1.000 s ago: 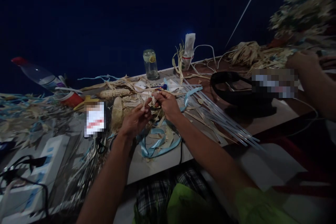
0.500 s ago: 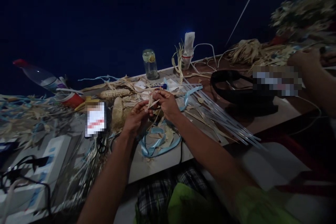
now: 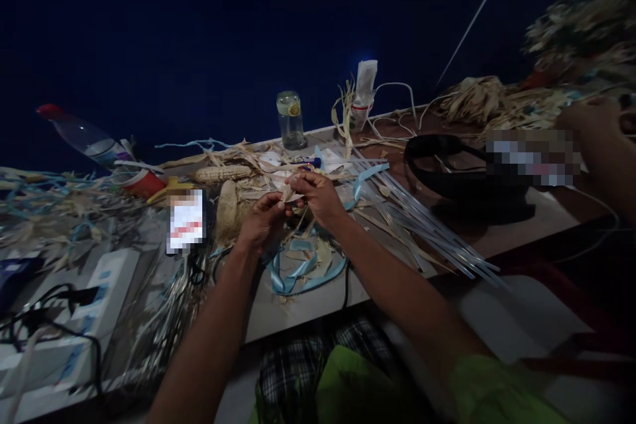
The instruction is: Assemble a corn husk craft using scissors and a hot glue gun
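Observation:
A small pale piece of dried corn husk [image 3: 288, 193] is pinched between my two hands at the middle of the table. My left hand [image 3: 263, 220] grips it from below, fingers curled. From the right, the fingertips of my right hand [image 3: 318, 195] close on its upper part. Just under my hands, a light blue ribbon [image 3: 291, 281] lies looped among husk scraps. A dried corn cob [image 3: 223, 174] rests beyond my left hand, and a thicker tan cob-shaped piece [image 3: 227, 212] lies beside it.
Clear plastic straws [image 3: 437, 232] spread to the right, near a black headband-like object [image 3: 447, 165]. A glass jar [image 3: 291, 122] and a paper cup [image 3: 360, 112] stand at the back. Left are a lit phone [image 3: 186, 222], a power strip [image 3: 106, 305] and a tilted bottle [image 3: 84, 136]. Another person's hand [image 3: 593, 126] shows far right.
The view has shifted slightly, so things sit a little further right. Between my fingers the husk piece now looks more folded and less spread. Both hands keep hold of it.

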The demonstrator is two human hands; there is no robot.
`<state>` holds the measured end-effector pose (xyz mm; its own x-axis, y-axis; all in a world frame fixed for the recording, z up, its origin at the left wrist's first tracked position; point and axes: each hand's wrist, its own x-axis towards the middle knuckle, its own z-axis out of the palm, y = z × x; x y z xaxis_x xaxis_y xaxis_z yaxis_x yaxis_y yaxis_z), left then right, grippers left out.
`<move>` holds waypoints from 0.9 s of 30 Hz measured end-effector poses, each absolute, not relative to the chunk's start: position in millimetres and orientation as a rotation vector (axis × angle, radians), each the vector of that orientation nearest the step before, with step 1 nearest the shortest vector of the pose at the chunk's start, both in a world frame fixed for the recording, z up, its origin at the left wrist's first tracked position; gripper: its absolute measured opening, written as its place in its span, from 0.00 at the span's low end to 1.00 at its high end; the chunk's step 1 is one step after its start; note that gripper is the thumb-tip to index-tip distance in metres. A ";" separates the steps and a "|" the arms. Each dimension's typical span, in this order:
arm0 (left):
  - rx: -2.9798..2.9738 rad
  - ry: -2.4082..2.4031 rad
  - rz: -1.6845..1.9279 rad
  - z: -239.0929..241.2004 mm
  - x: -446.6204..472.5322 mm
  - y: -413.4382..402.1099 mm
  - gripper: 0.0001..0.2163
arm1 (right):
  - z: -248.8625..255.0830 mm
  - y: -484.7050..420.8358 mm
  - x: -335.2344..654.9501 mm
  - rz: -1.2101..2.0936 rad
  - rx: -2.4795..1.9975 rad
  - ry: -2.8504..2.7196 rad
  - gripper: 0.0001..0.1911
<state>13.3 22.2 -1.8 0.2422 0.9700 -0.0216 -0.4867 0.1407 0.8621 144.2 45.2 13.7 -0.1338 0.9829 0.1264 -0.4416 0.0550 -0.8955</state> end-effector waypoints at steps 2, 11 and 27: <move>0.865 0.701 1.187 0.0 14.7 21.5 0.11 | 14.3 44.5 143.9 1.437 -0.727 -1.016 0.12; 1.040 0.819 1.218 -12.0 11.3 23.4 0.11 | 16.7 43.9 144.0 1.448 -0.757 -0.972 0.12; 0.909 0.771 1.345 -10.3 14.4 25.3 0.10 | 15.6 49.3 150.4 1.377 -0.769 -0.802 0.27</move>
<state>14.4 25.3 -10.3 0.0893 0.9950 0.0455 -0.4638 0.0011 0.8860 150.4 49.3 15.6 0.0291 0.9988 0.0394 -0.5273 0.0488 -0.8483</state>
